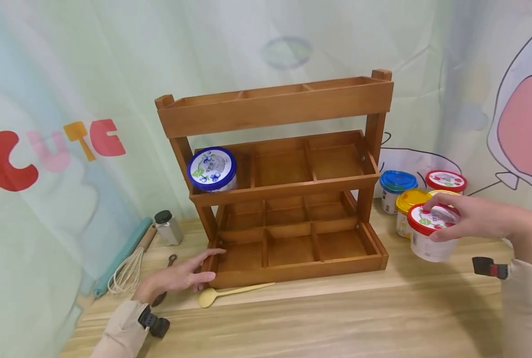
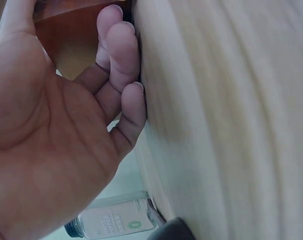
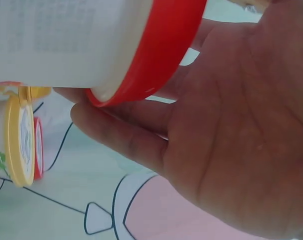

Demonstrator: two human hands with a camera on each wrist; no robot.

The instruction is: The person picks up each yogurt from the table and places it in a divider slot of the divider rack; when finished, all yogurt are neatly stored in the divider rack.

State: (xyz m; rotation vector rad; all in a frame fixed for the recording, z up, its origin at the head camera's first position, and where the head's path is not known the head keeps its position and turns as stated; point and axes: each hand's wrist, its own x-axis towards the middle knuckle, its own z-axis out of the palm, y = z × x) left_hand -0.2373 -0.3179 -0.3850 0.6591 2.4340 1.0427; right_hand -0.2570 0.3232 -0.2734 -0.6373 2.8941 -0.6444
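Our right hand (image 1: 476, 219) grips red-lidded tub (image 1: 433, 247), gap to right edge of wooden rack (image 1: 302, 271); left hand (image 1: 181, 276), relaxed, at rack's left corner

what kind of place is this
Probably a staged kitchen-style tabletop set rather than a real kitchen: a backdrop with cartoon shapes and the letters "CUTE" hangs behind the table, which holds a wooden rack, lidded tubs and a whisk.
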